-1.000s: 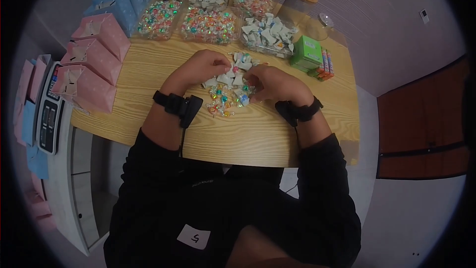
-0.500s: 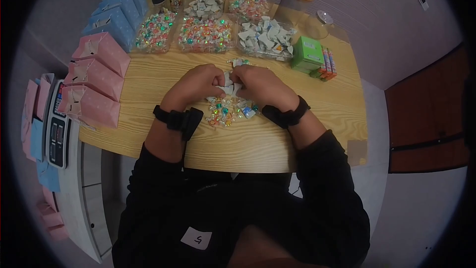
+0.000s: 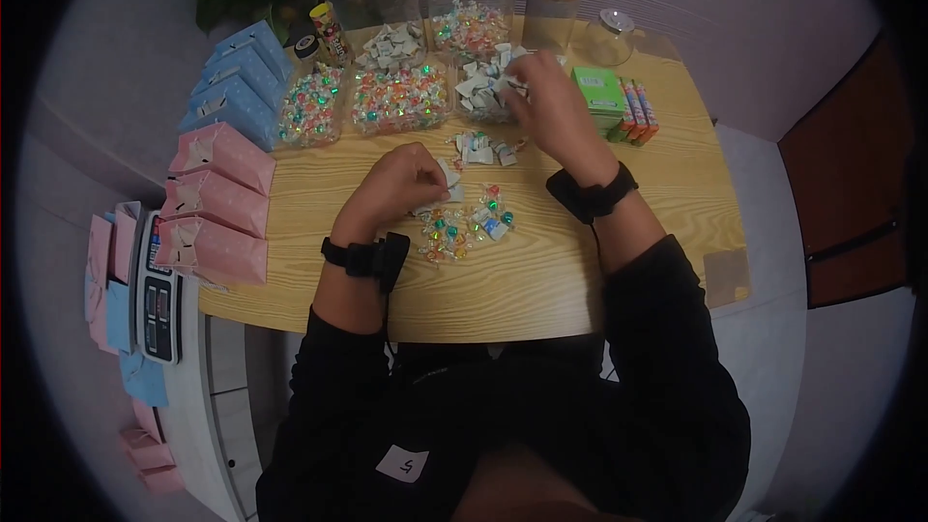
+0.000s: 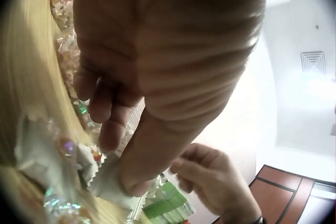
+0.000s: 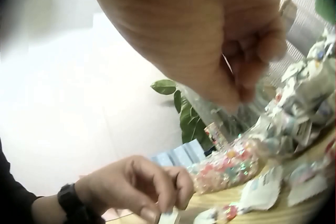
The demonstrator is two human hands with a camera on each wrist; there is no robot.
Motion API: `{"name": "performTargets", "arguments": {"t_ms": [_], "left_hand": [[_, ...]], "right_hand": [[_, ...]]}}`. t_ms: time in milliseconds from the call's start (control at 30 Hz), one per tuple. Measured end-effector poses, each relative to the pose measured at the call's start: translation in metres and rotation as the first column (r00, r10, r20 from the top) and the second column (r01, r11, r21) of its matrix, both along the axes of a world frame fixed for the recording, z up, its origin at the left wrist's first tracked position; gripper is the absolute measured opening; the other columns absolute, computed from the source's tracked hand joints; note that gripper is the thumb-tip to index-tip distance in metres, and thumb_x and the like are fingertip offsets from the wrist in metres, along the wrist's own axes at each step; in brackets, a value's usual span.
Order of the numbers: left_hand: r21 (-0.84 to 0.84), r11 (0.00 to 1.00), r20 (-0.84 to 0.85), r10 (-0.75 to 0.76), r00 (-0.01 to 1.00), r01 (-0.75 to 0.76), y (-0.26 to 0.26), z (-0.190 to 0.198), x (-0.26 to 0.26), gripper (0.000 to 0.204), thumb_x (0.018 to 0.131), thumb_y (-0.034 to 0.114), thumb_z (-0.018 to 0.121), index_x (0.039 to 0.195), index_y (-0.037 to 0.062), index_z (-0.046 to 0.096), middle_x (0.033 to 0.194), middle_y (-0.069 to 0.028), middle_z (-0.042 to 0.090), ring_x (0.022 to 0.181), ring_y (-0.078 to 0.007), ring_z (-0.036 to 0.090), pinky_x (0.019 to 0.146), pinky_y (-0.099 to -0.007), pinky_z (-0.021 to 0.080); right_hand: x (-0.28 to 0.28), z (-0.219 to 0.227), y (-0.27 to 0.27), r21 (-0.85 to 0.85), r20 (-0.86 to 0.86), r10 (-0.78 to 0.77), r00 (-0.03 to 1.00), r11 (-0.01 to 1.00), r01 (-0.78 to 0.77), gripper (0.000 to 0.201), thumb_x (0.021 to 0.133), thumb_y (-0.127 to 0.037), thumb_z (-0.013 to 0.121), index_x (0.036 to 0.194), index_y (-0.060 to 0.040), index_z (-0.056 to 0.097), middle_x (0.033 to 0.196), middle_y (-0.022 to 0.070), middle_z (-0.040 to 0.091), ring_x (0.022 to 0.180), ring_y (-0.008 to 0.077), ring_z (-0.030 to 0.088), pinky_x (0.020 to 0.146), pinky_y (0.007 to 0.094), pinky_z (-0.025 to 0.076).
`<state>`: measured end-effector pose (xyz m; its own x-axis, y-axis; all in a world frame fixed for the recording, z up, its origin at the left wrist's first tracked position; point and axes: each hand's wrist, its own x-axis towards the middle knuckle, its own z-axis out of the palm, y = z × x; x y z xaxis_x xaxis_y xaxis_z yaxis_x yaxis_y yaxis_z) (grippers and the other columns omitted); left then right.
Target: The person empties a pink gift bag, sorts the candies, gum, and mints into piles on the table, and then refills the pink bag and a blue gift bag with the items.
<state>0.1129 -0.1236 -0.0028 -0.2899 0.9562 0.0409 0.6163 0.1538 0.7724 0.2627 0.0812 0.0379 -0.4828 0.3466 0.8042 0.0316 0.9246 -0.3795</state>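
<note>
The left hand is at the left side of the small pile on the table, pinching a white wrapped packet between thumb and fingers. In the right wrist view, a white bit shows at the left hand's fingertips. Over the front right tub of white packets hangs the right hand, fingers loosely bent, with nothing visible in them. Between the hands and the person lie colourful wrapped candies. Some white packets lie just in front of the tubs.
Tubs of colourful candies line the back, beside a lidded jar and a glass jar. Green boxes stand right of the tubs. Pink bags and blue bags stand left; a scale is beyond them.
The right hand has left the pile and moved up and right to the tub of white packets. The left hand has stayed by the pile. The head view has shifted.
</note>
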Motion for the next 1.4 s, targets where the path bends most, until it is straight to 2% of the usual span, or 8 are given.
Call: {"name": "performTargets", "arguments": {"t_ms": [67,233,633,900,1167,1300,1367,1400], "left_hand": [[0.034,0.999,0.016,0.021,1.0,-0.022,-0.001,0.004,-0.002,0.013,0.076,0.006,0.079,0.082,0.0042,0.067,0.085,-0.0015,0.055,0.079,-0.0109,0.057,0.071,-0.0242,0.045],[0.229,0.966,0.273,0.059,0.96,-0.125,0.027,0.042,-0.021,0.01,0.083,0.01,0.074,0.085,0.0022,0.068,0.081,0.003,0.061,0.073,-0.0055,0.056,0.066,-0.0215,0.044],[0.399,0.877,0.003,0.289,0.957,-0.266,0.112,0.055,-0.05,0.02,0.087,0.017,0.072,0.097,0.0011,0.067,0.076,0.0038,0.06,0.067,-0.0045,0.051,0.057,-0.023,0.041],[-0.076,0.996,-0.109,0.029,0.994,-0.037,0.04,0.04,-0.037,0.016,0.081,0.015,0.075,0.088,0.0014,0.071,0.074,0.0004,0.066,0.065,-0.0065,0.056,0.058,-0.0245,0.044],[-0.23,0.973,-0.433,-0.126,0.892,0.026,0.047,0.024,-0.021,0.029,0.067,0.021,0.084,0.085,0.0044,0.069,0.074,-0.0063,0.067,0.07,-0.0175,0.065,0.063,-0.0325,0.049],[-0.308,0.948,-0.315,-0.177,0.932,0.076,0.047,0.028,-0.022,0.032,0.066,0.021,0.085,0.087,0.0047,0.069,0.072,-0.0048,0.067,0.069,-0.0162,0.064,0.063,-0.0316,0.048],[-0.337,0.932,-0.24,-0.223,0.945,0.134,0.047,0.029,-0.023,0.029,0.067,0.018,0.085,0.085,0.0039,0.067,0.069,-0.0019,0.065,0.067,-0.0128,0.062,0.06,-0.0297,0.047],[-0.341,0.93,-0.245,-0.226,0.943,0.135,0.046,0.031,-0.024,0.029,0.067,0.018,0.085,0.085,0.0039,0.067,0.069,-0.0019,0.065,0.067,-0.0128,0.062,0.06,-0.0297,0.047]], "right_hand": [[-0.001,-0.009,-0.009,-0.083,0.45,0.226,0.864,0.974,-0.211,0.016,0.08,-0.012,0.068,0.091,-0.002,0.062,0.094,0.0159,0.062,0.085,0.036,0.063,0.071,0.0434,0.052],[-0.013,-0.044,-0.027,0.049,0.57,0.172,0.803,0.969,-0.242,0.009,0.079,-0.008,0.062,0.085,-0.0017,0.066,0.087,0.0166,0.067,0.086,0.0363,0.066,0.069,0.0451,0.053],[-0.013,-0.049,-0.027,-0.064,0.686,0.197,0.7,0.975,-0.212,0.018,0.08,-0.016,0.063,0.096,-0.0068,0.065,0.09,0.0156,0.065,0.084,0.0361,0.065,0.069,0.0452,0.052],[0.0,-0.022,-0.022,-0.233,0.722,0.367,0.586,0.927,-0.293,0.026,0.072,-0.005,0.065,0.098,-0.0077,0.069,0.091,0.015,0.068,0.091,0.0339,0.065,0.073,0.0439,0.052],[-0.002,0.004,0.007,-0.098,-0.038,0.111,0.993,0.989,-0.115,0.013,0.083,-0.007,0.065,0.095,-0.0029,0.063,0.084,0.0146,0.064,0.076,0.0319,0.064,0.068,0.0404,0.051],[0.003,-0.003,0.002,-0.038,0.213,0.08,0.974,0.997,-0.073,0.015,0.082,-0.01,0.065,0.095,-0.0033,0.064,0.086,0.0157,0.065,0.079,0.0348,0.064,0.069,0.0418,0.051],[0.002,-0.014,-0.005,0.055,0.682,0.016,0.732,0.996,-0.073,0.017,0.079,-0.011,0.066,0.094,-0.0035,0.065,0.087,0.0163,0.065,0.083,0.0368,0.064,0.071,0.0435,0.052],[0.003,-0.028,-0.007,0.146,0.573,0.03,0.819,0.98,-0.138,0.01,0.078,-0.007,0.059,0.078,-0.0009,0.068,0.078,0.0197,0.067,0.077,0.0381,0.067,0.063,0.0461,0.054]]}}
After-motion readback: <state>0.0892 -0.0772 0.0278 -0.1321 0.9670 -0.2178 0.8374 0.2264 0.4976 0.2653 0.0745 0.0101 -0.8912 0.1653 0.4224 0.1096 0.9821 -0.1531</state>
